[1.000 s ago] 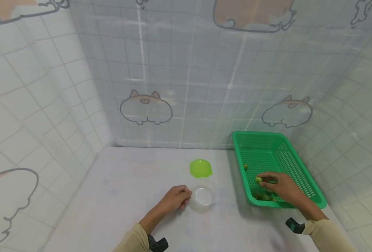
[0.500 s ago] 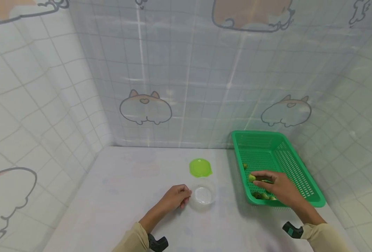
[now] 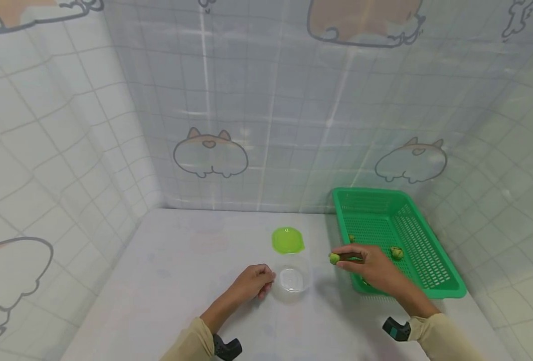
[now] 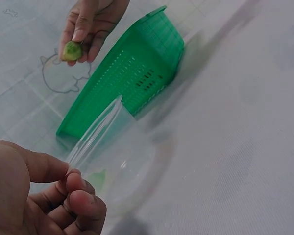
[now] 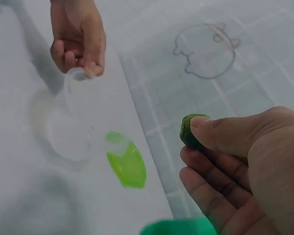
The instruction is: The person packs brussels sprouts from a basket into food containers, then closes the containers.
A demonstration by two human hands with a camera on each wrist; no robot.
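My left hand (image 3: 251, 283) pinches the rim of a clear round plastic tub (image 3: 292, 279) that stands upright on the table. In the left wrist view, thumb and fingertips meet on the rim of this tub (image 4: 125, 156). My right hand (image 3: 374, 265) holds a small Brussels sprout (image 3: 334, 258) between thumb and fingers, just left of the green basket (image 3: 346, 255) and above the table. The right wrist view shows the held sprout (image 5: 190, 129) close up. Another sprout (image 3: 396, 252) lies in the basket; others there are partly hidden by my right hand.
A bright green lid (image 3: 288, 240) lies flat just behind the tub. The basket stands at the right, near the patterned back wall sheet (image 3: 284, 165). White table surface (image 3: 176, 271) spreads to the left of my left hand.
My right hand has moved left with the Brussels sprout, from inside the basket to past its left rim. Sprouts it covered before now show. The left hand has stayed on the tub.
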